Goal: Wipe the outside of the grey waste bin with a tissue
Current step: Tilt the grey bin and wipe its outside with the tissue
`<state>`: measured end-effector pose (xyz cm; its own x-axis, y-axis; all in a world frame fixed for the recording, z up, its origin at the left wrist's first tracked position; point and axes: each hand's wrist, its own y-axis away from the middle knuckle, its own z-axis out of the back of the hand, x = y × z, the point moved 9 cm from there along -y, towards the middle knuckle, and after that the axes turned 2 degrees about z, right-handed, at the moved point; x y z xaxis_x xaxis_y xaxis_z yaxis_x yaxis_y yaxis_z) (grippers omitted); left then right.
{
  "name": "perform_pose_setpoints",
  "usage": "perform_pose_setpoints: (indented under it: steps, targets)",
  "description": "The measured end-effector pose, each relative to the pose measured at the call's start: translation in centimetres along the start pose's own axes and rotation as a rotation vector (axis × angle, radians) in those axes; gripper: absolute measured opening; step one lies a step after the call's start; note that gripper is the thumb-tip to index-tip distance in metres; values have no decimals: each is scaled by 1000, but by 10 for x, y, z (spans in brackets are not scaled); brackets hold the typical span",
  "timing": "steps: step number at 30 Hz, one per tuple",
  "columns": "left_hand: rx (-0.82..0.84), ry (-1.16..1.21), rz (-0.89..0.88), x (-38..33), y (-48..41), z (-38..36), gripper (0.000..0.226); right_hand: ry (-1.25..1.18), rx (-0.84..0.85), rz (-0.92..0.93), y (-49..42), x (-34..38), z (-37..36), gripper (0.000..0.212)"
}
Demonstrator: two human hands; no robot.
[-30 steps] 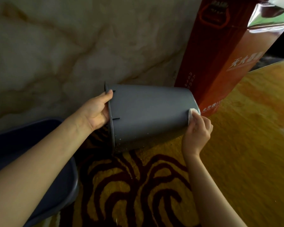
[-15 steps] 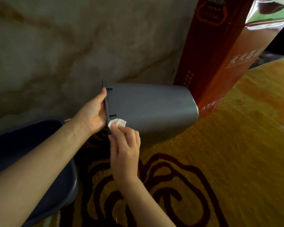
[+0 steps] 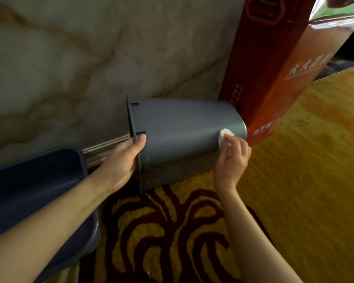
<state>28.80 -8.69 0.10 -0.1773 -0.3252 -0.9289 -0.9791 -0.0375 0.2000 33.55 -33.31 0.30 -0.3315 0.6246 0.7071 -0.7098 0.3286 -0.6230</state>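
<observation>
The grey waste bin (image 3: 178, 131) is held on its side above the carpet, its rim to the left and its base to the right. My left hand (image 3: 121, 162) grips the rim, thumb over the outer wall. My right hand (image 3: 231, 158) presses a small white tissue (image 3: 224, 135) against the bin's side close to the base end. White specks show on the bin's lower side.
A tall red box (image 3: 274, 68) with white lettering stands just behind the bin's base, against a marble wall (image 3: 80, 58). A dark blue tub (image 3: 35, 180) sits at the left under my forearm. Yellow carpet (image 3: 294, 180) with dark red swirls lies below.
My right hand with the tissue has swept from the rim end of the bin back to the base end. The left hand has kept its grip on the rim.
</observation>
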Motion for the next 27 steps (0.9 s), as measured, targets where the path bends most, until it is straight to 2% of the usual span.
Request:
perform_pose_setpoints:
  steps: [3, 7, 10, 13, 16, 22, 27]
  targets:
    - [-83, 11, -54, -17, -5, 2, 25, 35, 3, -84, -20, -19, -1, 17]
    - [-220, 116, -58, -30, -7, 14, 26, 1, -20, -117, -32, 11, 0, 17]
    - [-243, 153, -35, -32, -7, 11, 27, -106, 57, 45, -19, 78, -6, 19]
    - [-212, 192, 24, -26, -7, 1, 33, -206, 263, 260, 30, 153, -25, 23]
    - [-178, 256, 154, -19, -4, -2, 47, -278, 340, 276, 65, 183, -31, 21]
    - [-196, 252, 128, -30, -4, 4, 36, -170, 285, 360, 51, 150, -22, 21]
    - [-266, 214, 132, -35, -9, 12, 29, 14, 60, 80, 0, 39, 8, 17]
